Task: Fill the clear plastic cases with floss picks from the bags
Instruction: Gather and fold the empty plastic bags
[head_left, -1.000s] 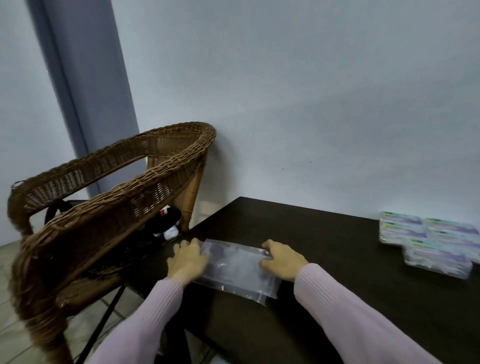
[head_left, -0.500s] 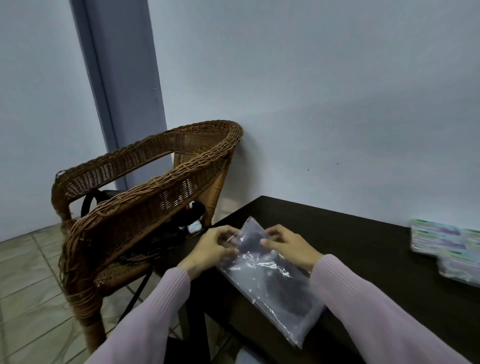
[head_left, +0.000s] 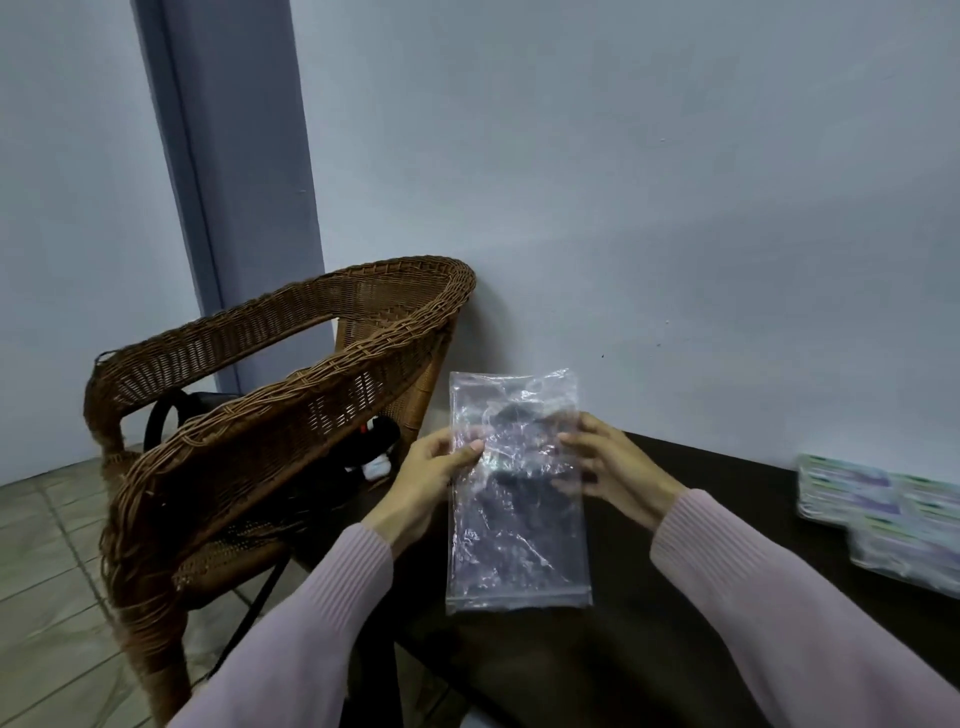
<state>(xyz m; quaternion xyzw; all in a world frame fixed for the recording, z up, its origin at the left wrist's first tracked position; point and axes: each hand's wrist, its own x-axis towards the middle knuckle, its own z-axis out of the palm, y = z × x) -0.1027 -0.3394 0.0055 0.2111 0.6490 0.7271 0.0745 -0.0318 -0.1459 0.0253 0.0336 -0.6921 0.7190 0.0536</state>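
Bag (head_left: 517, 488) of clear plastic, held upright in the air between my two hands above the near corner of the dark table (head_left: 675, 597), its sealed seam at the bottom and its crumpled end at the top. My left hand (head_left: 431, 480) pinches the bag's left edge, thumb on the front face and fingers curled behind; my right hand (head_left: 608, 470) grips the right edge, its fingers showing dimly through the film. Whether floss picks lie inside I cannot tell: the film is wrinkled and shows only the dark table behind it. Beyond the bag and to its right, a stack of flat packs (head_left: 883, 519) with printed labels rests on the table near the wall, blurred; I cannot say whether these are the cases. Left of the bag, off the table's edge, stands a wicker chair (head_left: 270, 415) with dark items on its seat. Risk, as I judge it: the film is slick and limp, so pulling the top apart unevenly could let it slip from one pinch or split, spilling any contents over the table edge toward the chair and floor.
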